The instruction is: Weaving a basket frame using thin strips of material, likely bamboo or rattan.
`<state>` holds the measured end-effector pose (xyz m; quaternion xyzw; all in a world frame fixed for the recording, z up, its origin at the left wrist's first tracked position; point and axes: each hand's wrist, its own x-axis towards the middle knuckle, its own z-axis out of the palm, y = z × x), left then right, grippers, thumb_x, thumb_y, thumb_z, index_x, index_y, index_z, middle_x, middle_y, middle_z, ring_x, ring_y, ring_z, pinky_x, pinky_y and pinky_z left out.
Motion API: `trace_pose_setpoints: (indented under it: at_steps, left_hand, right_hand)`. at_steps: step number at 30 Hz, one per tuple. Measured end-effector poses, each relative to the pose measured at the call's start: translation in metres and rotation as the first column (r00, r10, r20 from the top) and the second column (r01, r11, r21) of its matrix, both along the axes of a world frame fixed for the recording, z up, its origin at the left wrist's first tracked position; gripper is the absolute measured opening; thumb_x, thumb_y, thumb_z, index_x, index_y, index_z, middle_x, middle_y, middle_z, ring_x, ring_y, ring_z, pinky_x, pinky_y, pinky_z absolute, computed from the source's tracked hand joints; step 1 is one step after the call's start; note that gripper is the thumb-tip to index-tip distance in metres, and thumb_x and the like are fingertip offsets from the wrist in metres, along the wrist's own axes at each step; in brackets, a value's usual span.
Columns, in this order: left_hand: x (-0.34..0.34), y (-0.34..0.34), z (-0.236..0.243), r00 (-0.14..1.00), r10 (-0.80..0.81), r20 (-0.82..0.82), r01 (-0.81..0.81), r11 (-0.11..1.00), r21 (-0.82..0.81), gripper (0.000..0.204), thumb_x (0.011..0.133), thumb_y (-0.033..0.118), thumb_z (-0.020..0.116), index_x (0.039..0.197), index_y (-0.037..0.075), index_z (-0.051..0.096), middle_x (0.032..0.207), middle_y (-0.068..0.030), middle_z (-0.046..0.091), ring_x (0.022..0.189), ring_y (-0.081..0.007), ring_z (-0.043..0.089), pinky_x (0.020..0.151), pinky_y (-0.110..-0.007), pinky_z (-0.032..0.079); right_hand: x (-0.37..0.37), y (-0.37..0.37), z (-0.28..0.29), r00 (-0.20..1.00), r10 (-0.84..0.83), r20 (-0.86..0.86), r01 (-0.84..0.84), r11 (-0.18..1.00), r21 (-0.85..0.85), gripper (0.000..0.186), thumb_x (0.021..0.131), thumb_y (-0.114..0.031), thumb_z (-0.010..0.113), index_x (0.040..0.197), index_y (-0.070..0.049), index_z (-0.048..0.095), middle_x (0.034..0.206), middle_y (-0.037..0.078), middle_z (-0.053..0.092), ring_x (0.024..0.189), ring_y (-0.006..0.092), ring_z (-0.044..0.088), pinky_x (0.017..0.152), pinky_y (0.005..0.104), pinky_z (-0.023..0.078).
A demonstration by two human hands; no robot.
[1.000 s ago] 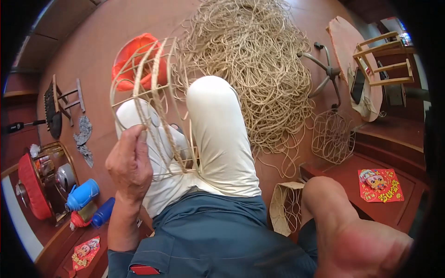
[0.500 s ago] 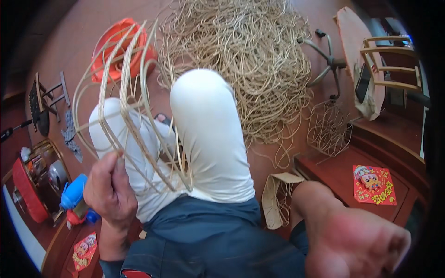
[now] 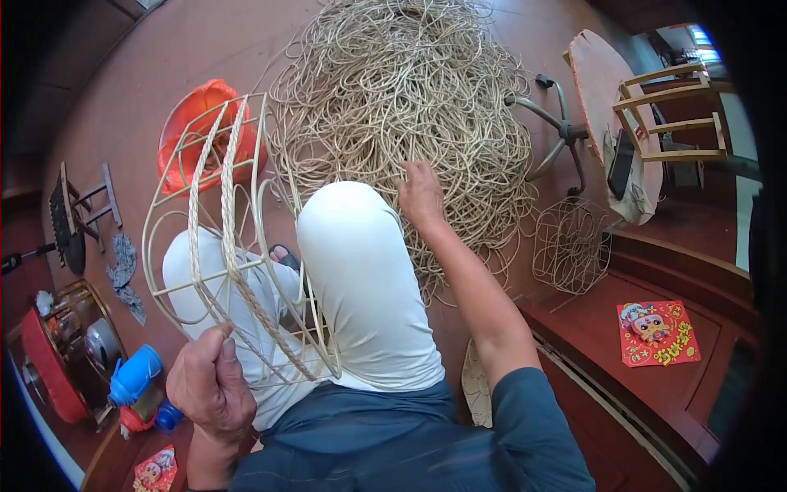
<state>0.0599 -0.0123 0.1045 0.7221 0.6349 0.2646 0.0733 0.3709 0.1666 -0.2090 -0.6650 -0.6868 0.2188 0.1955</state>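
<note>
A pale wire frame [image 3: 156, 292] with curled sides and twisted cords [image 3: 195, 205] wound along it leans across my lap, over the white cloth [image 3: 352, 271] on my knees. My left hand [image 3: 215, 381] is closed, thumb and finger pinched on the near side of this frame, where a cord runs down. My right arm stretches forward past the right knee. At its end my right hand [image 3: 421, 195] is over the near part of a big heap of tan cord [image 3: 410, 98], its fingers curled; what is between them is hidden.
An orange-red plastic container [image 3: 176, 135] stands beyond the frame. At right are a metal chair base [image 3: 566, 131], another wire frame [image 3: 571, 246], a wooden chair [image 3: 668, 98] and a red bench with a printed card [image 3: 658, 334]. A blue bottle [image 3: 135, 375] is at left.
My right hand has swung from the near right side forward to the cord heap. The frame and my left hand have shifted slightly nearer.
</note>
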Motion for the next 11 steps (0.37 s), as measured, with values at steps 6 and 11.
trace_pose_setpoints:
  at_steps: [6, 11]
  left_hand:
    - [0.001, 0.0, -0.002, 1.0, 0.024, 0.015, -0.024, 1.0, 0.004, 0.019, 0.096, -0.006, 0.068, 0.115, -0.004, 0.069, 0.09, -0.0175, 0.075, 0.069, -0.0326, 0.07, 0.064, -0.04, 0.054]
    - [-0.001, -0.003, 0.002, 0.993, 0.082, 0.088, -0.071, 0.99, -0.124, 0.016, 0.103, 0.002, 0.064, 0.116, -0.004, 0.072, 0.1, -0.0184, 0.077, 0.082, -0.0311, 0.072, 0.075, -0.036, 0.054]
  right_hand:
    - [0.01, 0.014, -0.036, 0.976, -0.014, 0.218, 0.065, 0.971, -0.232, 0.033, 0.095, -0.019, 0.075, 0.127, -0.011, 0.073, 0.127, 0.015, 0.063, 0.122, 0.0368, 0.062, 0.105, 0.0492, 0.052]
    - [0.024, 0.013, -0.024, 0.998, -0.007, 0.063, 0.022, 0.971, -0.238, 0.033, 0.094, -0.023, 0.078, 0.124, -0.011, 0.074, 0.13, 0.018, 0.062, 0.123, 0.0378, 0.063, 0.107, 0.0476, 0.053]
